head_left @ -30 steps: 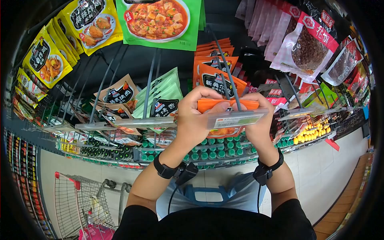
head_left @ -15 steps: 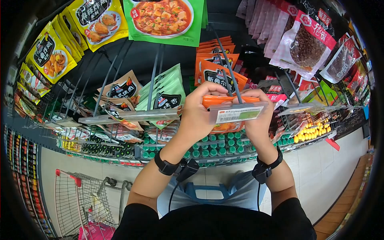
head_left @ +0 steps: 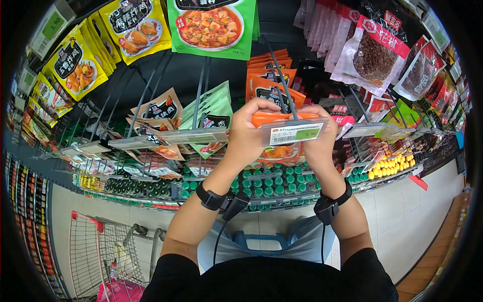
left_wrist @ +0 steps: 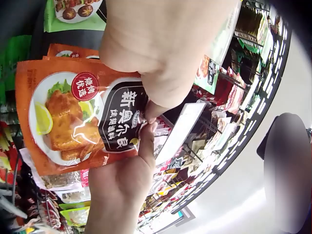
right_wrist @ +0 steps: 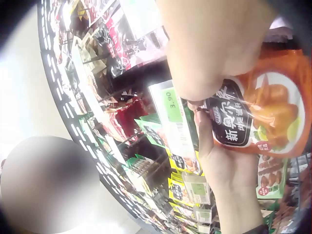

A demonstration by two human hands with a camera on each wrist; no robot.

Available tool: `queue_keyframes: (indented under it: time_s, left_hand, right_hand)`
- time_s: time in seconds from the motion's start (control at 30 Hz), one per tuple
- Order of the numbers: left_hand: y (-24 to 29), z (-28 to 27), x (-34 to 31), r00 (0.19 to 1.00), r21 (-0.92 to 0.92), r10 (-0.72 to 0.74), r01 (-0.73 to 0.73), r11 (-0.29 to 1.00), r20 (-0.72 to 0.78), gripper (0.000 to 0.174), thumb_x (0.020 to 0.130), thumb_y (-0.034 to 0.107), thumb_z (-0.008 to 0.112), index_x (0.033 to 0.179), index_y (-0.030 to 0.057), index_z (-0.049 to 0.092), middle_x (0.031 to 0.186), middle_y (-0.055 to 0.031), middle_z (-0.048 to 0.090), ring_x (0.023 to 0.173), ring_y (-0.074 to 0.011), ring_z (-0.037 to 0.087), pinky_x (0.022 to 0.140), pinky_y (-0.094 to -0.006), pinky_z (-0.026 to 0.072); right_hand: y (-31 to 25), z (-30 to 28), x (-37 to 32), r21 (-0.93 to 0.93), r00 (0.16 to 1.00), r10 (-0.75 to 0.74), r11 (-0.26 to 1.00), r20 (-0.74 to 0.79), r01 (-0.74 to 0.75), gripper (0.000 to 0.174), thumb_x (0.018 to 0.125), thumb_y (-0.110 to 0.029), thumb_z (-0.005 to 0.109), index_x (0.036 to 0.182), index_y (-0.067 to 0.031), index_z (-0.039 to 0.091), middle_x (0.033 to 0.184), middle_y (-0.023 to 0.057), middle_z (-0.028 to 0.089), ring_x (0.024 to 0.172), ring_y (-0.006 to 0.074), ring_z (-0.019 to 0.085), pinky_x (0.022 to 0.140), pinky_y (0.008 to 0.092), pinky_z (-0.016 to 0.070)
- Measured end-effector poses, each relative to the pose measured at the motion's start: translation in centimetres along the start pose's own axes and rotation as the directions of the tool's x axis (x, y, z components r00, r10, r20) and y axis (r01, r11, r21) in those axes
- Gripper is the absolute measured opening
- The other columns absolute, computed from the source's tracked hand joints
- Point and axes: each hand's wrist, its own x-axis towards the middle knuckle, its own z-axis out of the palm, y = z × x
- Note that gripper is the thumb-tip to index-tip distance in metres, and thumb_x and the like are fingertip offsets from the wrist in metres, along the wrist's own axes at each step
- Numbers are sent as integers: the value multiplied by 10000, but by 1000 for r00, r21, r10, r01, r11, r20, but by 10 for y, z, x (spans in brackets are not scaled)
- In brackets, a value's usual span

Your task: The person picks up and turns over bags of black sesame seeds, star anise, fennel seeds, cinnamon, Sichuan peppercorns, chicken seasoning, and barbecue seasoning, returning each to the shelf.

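Observation:
An orange seasoning packet (head_left: pixel 279 153) with a picture of cooked chicken hangs at the front of a metal hook (head_left: pixel 290 100). At its left top corner my left hand (head_left: pixel 245 132) pinches it; my right hand (head_left: pixel 318 137) pinches the right side. Both thumbs and fingertips meet close together at the packet's top in the left wrist view, where the packet's front (left_wrist: pixel 68 117) faces the camera. A clear price tag holder (head_left: pixel 293 135) at the hook's end covers part of the thumbs in the head view. More orange packets (head_left: pixel 274 85) hang behind.
Light green packets (head_left: pixel 209 108) and brown packets (head_left: pixel 160 108) hang to the left, pink-topped bags (head_left: pixel 370 55) at upper right. Green-capped bottles (head_left: pixel 269 186) line a lower shelf. A shopping cart (head_left: pixel 95 251) stands at lower left, and a blue stool (head_left: pixel 261 242) shows below me.
The head view has shifted slightly. The price tag holder has tilted to show more of its face, and it now hides the left thumb. Both hands stay on the orange packet.

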Motion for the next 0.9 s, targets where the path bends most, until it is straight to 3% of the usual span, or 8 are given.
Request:
queue_keyframes:
  time_s: [0.17, 0.27, 0.37, 0.43, 0.57, 0.63, 0.73, 0.9]
  left_hand:
    - [0, -1, 4, 999, -3, -42, 42, 999, 19, 296, 710, 31, 741, 954, 13, 575, 927, -45, 600, 875, -94, 571, 792, -244, 463]
    - [-3, -3, 6, 992, -136, -119, 122, 983, 37, 296, 712, 47, 750, 955, 15, 585, 924, -46, 608, 874, -98, 577, 783, -240, 466]
    - [-2, -3, 9, 999, 13, -51, 50, 999, 20, 256, 756, 33, 716, 966, 17, 570, 902, -50, 630, 833, -102, 610, 759, -235, 492]
    - [-5, -5, 11, 979, -235, -198, 205, 950, 55, 290, 728, 49, 743, 969, 7, 588, 922, -58, 616, 852, -113, 599, 761, -242, 490]
    - [-4, -6, 14, 950, -329, -296, 312, 891, 99, 300, 728, 61, 747, 975, 3, 586, 925, -61, 616, 846, -117, 603, 758, -248, 500]
    - [-1, -5, 13, 927, -357, -360, 373, 856, 107, 317, 726, 76, 754, 985, 4, 585, 931, -64, 617, 849, -116, 602, 762, -250, 496]
    - [0, -3, 9, 978, -173, -208, 209, 962, 28, 311, 734, 65, 742, 994, 2, 583, 942, -70, 618, 851, -118, 603, 766, -252, 492]
    - [2, -2, 5, 997, -4, -74, 74, 997, -25, 271, 746, 49, 723, 980, 6, 592, 926, -61, 627, 849, -124, 608, 758, -252, 487]
  right_hand:
    - [10, -7, 8, -19, 997, 63, 998, 45, -62, 144, 789, -26, 695, 888, 1, 594, 823, 48, 647, 750, 85, 613, 674, 223, 490]
    - [10, -7, 11, 61, 994, 55, 996, 90, -61, 139, 793, -36, 697, 880, -2, 596, 815, 52, 647, 747, 83, 612, 661, 217, 491]
    - [11, -8, 14, 65, 993, 37, 997, 112, -45, 138, 789, -37, 701, 872, -3, 597, 802, 50, 645, 732, 75, 609, 640, 209, 492]
    - [8, -9, 16, 88, 987, 93, 991, 129, -105, 138, 788, -38, 702, 871, -3, 598, 793, 48, 645, 718, 73, 607, 631, 208, 492]
    - [2, -11, 20, 265, 942, 264, 911, 210, -315, 152, 782, -51, 714, 865, 1, 598, 772, 42, 645, 681, 69, 600, 601, 203, 487]
    - [1, -12, 19, 223, 949, 249, 931, 194, -290, 157, 781, -60, 717, 864, 1, 598, 769, 42, 645, 683, 67, 597, 599, 202, 484]
    - [2, -11, 17, 155, 966, 203, 961, 163, -228, 157, 787, -71, 716, 862, 1, 598, 768, 41, 644, 688, 63, 592, 599, 200, 478]
    - [7, -6, 12, 40, 988, 83, 995, 127, -89, 140, 800, -73, 704, 855, 0, 598, 774, 37, 639, 702, 59, 588, 611, 201, 468]
